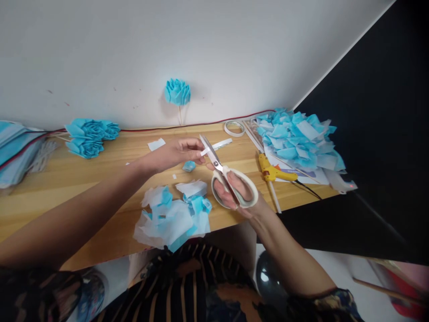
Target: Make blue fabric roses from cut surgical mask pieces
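My left hand [176, 154] pinches one end of a narrow white strip [224, 144] between thumb and fingers above the table. In my right hand [241, 187] is a pair of scissors [217, 164] with cream handles, my fingers through the loops. Their blades point up and away from me and cross the strip close to my left fingertips. Whether the blades are fully closed is hard to see. Below my hands lies a small blue piece [189, 166]. Crumpled blue and white sheet pieces [174, 217] lie at the near table edge.
One blue flower [177, 92] on a stem leans at the wall; several blue flowers [90, 136] lie left, beside stacked blue-white sheets [13, 152]. A tape roll [234, 129], yellow glue gun [273, 169] and blue petal pile [298, 138] sit right on the wooden table [129, 147].
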